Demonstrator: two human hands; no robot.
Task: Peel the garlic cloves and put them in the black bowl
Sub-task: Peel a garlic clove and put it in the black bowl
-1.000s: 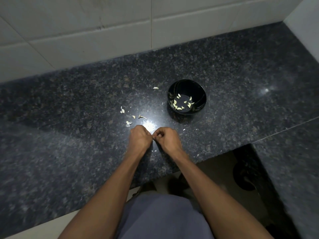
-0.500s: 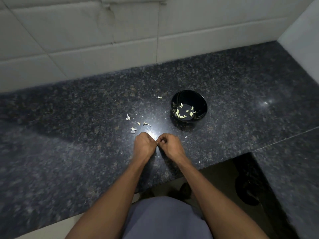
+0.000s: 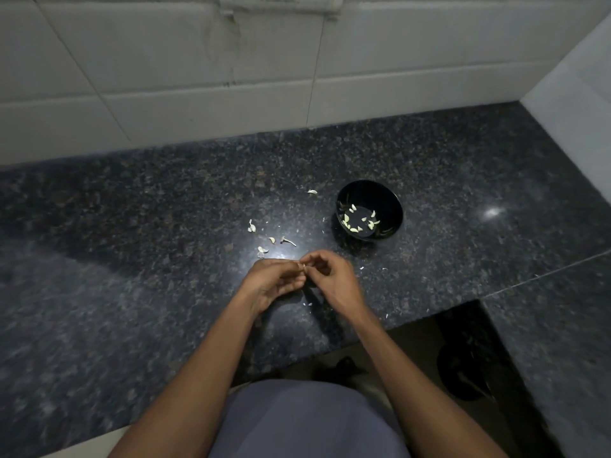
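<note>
Both hands meet just above the dark granite counter (image 3: 132,259). My left hand (image 3: 271,282) and my right hand (image 3: 334,279) pinch one small garlic clove (image 3: 302,266) between their fingertips; most of the clove is hidden by the fingers. The black bowl (image 3: 393,200) stands behind and to the right of my hands, holding several pale peeled cloves (image 3: 358,221). Loose garlic pieces and skins (image 3: 263,249) lie on the counter just beyond my left hand, with one more piece (image 3: 312,192) left of the bowl.
A white tiled wall (image 3: 198,77) runs along the back, with a side wall (image 3: 578,94) at the right. The counter's front edge has a cut-out (image 3: 463,352) at the lower right. Tiny skin flakes (image 3: 309,304) dot the counter near my wrists.
The head camera has tilted up, showing more wall. My hands have turned and loosened slightly, the fingers now showing the clove between them; they stay in the same spot in front of the bowl.
</note>
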